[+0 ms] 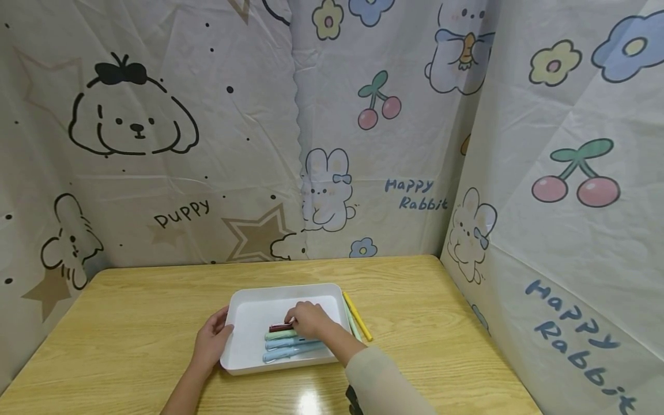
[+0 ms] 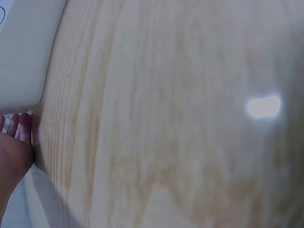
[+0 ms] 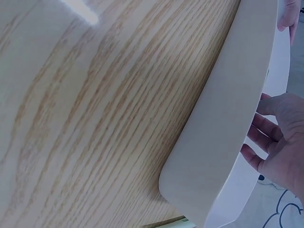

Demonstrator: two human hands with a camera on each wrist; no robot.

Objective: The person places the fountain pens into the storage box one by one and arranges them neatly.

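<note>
A shallow white tray [image 1: 249, 305] lies on the table, with several pens side by side in its front part. My left hand [image 1: 211, 340] holds the tray's left end, its thumb at the rim and its fingers along the outside wall. Inside the tray, my right hand [image 1: 310, 320] pinches a dark red pen [image 1: 280, 328], whose other end is hidden under the hand. Nearer the front lie a light green pen [image 1: 280, 335] and two light blue pens [image 1: 282, 353]. In the right wrist view, the tray wall [image 3: 213, 118] hides the right fingertips.
Right of the tray, a yellow pen [image 1: 358, 316] and a pale green one [image 1: 352, 320] lie on the wooden table [image 1: 155, 305]. Patterned cloth [image 1: 249, 150] hangs behind the table and on both sides.
</note>
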